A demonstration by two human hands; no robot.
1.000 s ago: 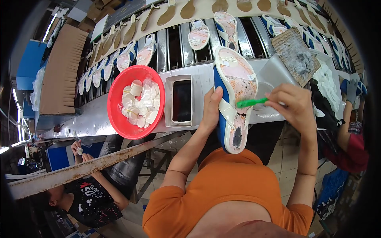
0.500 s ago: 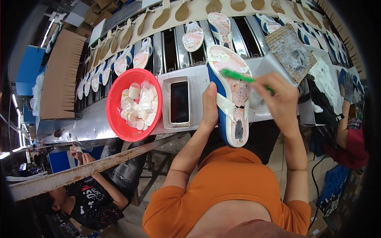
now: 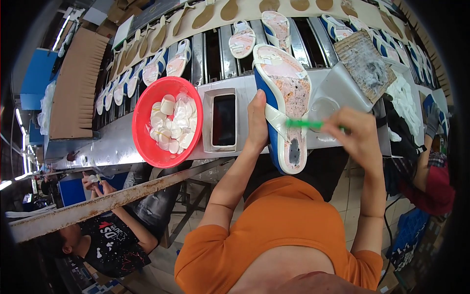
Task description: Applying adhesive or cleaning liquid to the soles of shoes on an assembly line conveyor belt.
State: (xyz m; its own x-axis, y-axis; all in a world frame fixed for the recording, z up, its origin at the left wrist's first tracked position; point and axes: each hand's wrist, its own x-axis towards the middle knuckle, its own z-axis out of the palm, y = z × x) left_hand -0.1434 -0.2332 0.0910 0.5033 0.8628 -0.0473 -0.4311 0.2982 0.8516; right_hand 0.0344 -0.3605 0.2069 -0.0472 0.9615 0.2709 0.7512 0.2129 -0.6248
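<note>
My left hand [image 3: 257, 120] grips the left edge of a blue-sided sandal [image 3: 286, 100] held sole side up, its pale pink bottom facing me with white straps across it. My right hand [image 3: 360, 137] holds a green-handled brush [image 3: 306, 124] whose tip rests on the middle of the sole. A dark wet patch shows near the sandal's heel end.
A red bowl [image 3: 142, 142] of white round pieces sits left on the metal bench. A phone in a metal tray [image 3: 224, 120] lies beside it. Rows of sandals [image 3: 242, 36] ride the conveyor behind. A worn board [image 3: 364, 61] lies right. Other people sit at left below and at right.
My right hand with the brush has moved from the sandal's upper part down to its middle. The sandal has shifted slightly.
</note>
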